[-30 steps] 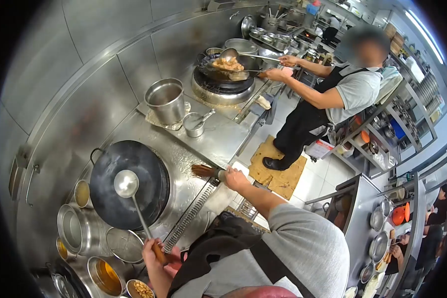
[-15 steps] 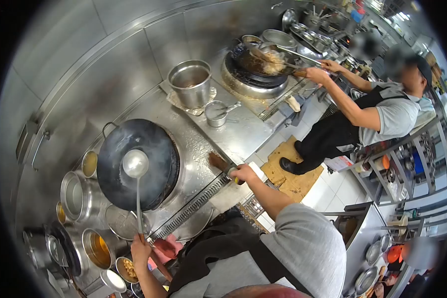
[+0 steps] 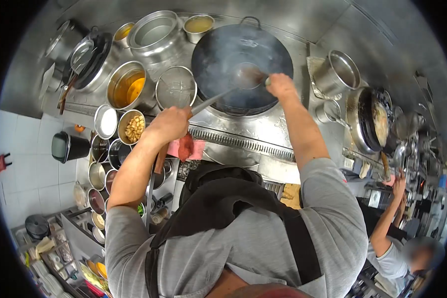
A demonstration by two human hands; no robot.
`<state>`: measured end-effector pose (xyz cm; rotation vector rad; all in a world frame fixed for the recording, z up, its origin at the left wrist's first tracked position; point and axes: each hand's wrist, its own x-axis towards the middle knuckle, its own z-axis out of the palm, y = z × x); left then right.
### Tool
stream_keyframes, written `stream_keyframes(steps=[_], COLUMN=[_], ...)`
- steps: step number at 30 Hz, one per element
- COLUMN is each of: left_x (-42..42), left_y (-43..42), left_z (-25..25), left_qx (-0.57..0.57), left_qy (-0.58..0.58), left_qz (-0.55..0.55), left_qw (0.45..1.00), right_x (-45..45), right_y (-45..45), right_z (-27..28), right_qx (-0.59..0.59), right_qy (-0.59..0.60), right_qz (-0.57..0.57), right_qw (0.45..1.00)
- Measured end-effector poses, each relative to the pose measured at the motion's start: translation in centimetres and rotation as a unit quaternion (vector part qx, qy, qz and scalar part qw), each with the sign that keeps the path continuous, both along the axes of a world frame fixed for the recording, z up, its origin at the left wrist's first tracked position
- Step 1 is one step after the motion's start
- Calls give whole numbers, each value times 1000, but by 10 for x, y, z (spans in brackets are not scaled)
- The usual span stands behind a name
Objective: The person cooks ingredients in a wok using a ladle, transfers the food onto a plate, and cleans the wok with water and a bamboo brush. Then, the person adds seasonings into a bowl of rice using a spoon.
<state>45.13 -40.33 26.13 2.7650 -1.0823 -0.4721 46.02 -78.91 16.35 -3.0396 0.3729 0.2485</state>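
Observation:
A large dark wok (image 3: 213, 54) sits on the steel range, with steam or smoke over it. My left hand (image 3: 170, 124) is closed around the handle of a ladle (image 3: 211, 101), whose shaft reaches over the wok's near rim and whose bowl is inside. Above the wok, my right hand (image 3: 281, 86) grips a brown wok brush (image 3: 253, 75) by its end. The bristles are at the ladle bowl; haze and overlap hide whether they touch. Below my left hand are a wooden handle (image 3: 161, 159) and a red object (image 3: 185, 147) on a pink cloth (image 3: 197, 149).
Left of the wok stand a wire strainer (image 3: 176, 74), a pot of orange liquid (image 3: 113, 88) and a bowl of light-brown cubes (image 3: 124, 119). A tall steel pot (image 3: 328, 78) and small saucepan (image 3: 323, 113) stand to the right. A co-worker (image 3: 388, 223) works at another wok.
The view has swung left. My right hand has carried the brush from the range's front edge to over the wok, beside the ladle bowl. My left hand keeps hold of the ladle.

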Motion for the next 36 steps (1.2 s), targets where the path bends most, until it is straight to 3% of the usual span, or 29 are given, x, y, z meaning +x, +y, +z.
stream_keyframes(steps=[2, 3, 4, 5, 6, 8, 9, 12, 13, 14, 16, 17, 18, 19, 20, 22, 23, 24, 25, 26, 27, 28, 29, 31, 34, 36], left_x=[3, -1, -4, -7, -8, -13, -12, -17, -15, -12, -5, -1, 3, 2, 2, 0, -9, -15, -19, -20, -22, -24, -26, -32, -35, -37], left_y=[14, 20, 27, 41, 50, 64, 69, 55, 48, 46, 41, 39, 39, 42, 46, 42, 34, 25, 20, 17, 14, 11, 6, 4, 1, 0], left_z=[-10, -11, -13, -44, -61, -87, -99, -85, -76, -80, -96, -105, -116, -127, -137, -130, -100, -84, -84, -88, -94, -97, -95, -80, -66, -54], left_qx=[-36, -89, -142, -277, -282, -413, -445, -388, -349, -348, -234, -233, -254, -270, -282, -287, -302, -290, -358, -357, -419, -463, -481, -486, -499, -475], left_qy=[3, 182, 349, 465, 463, 622, 657, 610, 578, 579, 331, 332, 224, 116, 7, -8, 258, 498, 598, 597, 709, 789, 813, 813, 812, 800], left_qz=[-27, 73, 171, 240, 243, 311, 284, 363, 342, 343, 236, 232, 172, 110, 44, 33, 172, 295, 322, 319, 307, 283, 247, 243, 224, 272], left_qw=[999, 977, 910, 806, 804, 588, 539, 587, 654, 652, 883, 884, 925, 949, 958, 957, 901, 762, 641, 643, 476, 287, 215, 208, 204, 244], right_x=[-1, -6, -7, -10, -14, -27, -34, -44, -52, -59, -65, -64, -64, -58, -61, -55, -60, -62, -64, -66, -67, -68, -67, -65, -67, -70], right_y=[13, 16, 18, 20, 21, 21, 9, 7, 26, 42, 52, 51, 49, 41, 33, 8, 4, 7, 14, 23, 34, 40, 46, 46, 35, 43], right_z=[43, 40, 39, 36, 33, 18, 5, 20, 50, 67, 66, 57, 47, 39, 42, 65, 71, 69, 67, 63, 49, 39, 32, 27, 37, 43], right_qx=[61, 62, 116, 168, 167, 105, 127, 184, 228, 270, 289, 271, 250, 145, 148, 98, 159, 159, 254, 348, 424, 424, 318, 161, 210, 221], right_qy=[-63, -60, -143, -223, -223, -109, -106, -120, -155, -190, -222, -184, -144, -60, -59, -143, -214, -215, -226, -236, -218, -221, -155, -86, -129, -140], right_qz=[-39, -36, -92, -145, -139, -52, -44, -62, -90, -120, -83, 11, 103, 48, 40, -91, -79, -82, -85, -86, -60, -60, -34, -28, -64, -59], right_qw=[995, 996, 979, 949, 950, 987, 985, 974, 957, 936, 928, 945, 952, 986, 986, 981, 960, 960, 936, 903, 877, 876, 935, 983, 967, 963])
